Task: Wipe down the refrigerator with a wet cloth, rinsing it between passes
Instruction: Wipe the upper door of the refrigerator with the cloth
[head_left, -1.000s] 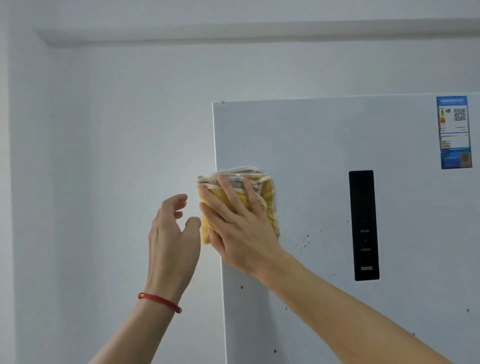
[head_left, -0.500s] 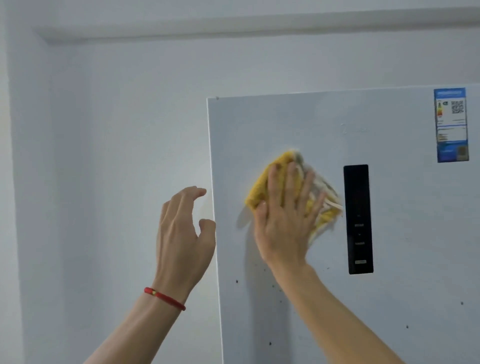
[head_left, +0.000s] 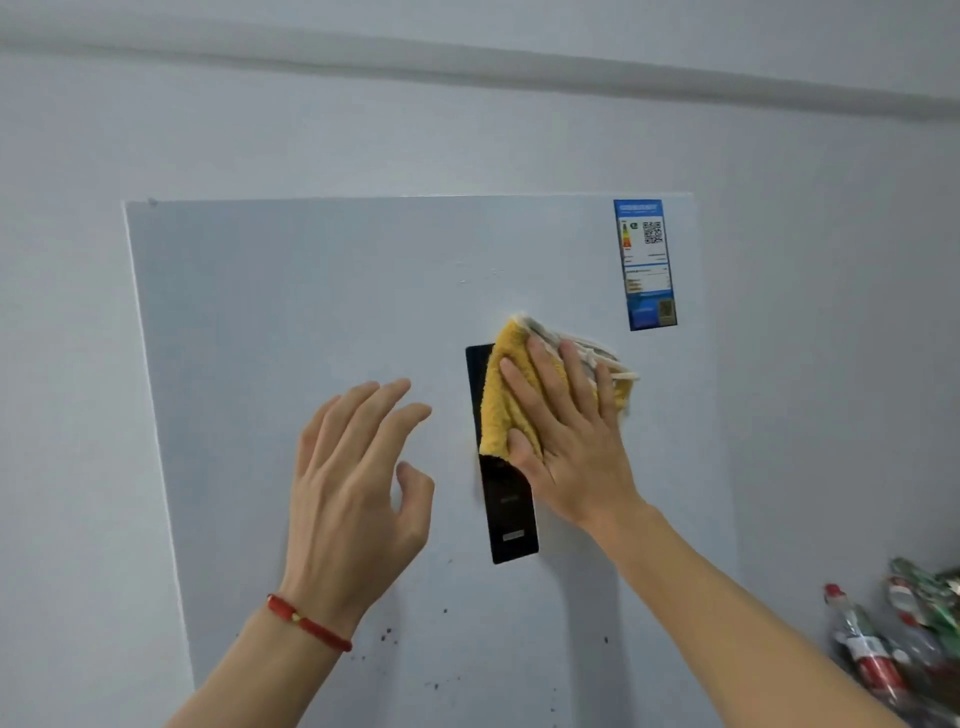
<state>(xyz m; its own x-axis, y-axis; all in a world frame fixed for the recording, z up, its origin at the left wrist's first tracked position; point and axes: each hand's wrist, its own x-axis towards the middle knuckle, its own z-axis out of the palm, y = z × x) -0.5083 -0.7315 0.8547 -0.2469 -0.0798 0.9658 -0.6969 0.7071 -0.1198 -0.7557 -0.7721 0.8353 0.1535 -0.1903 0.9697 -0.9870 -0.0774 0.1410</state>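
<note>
The white refrigerator door fills the middle of the view. A folded yellow cloth lies flat against it, over the top of the black control panel. My right hand presses the cloth to the door with straight, spread fingers. My left hand, with a red cord at the wrist, hovers in front of the door to the left of the panel, fingers loose and holding nothing. Dark specks dot the door's lower part.
A blue energy label is stuck at the door's upper right corner. Several plastic bottles stand at the lower right. Plain wall surrounds the fridge on the left, right and above.
My right hand has slid the cloth rightward across the door, from its left edge onto the control panel. My view has turned right, and my left hand now floats before the door.
</note>
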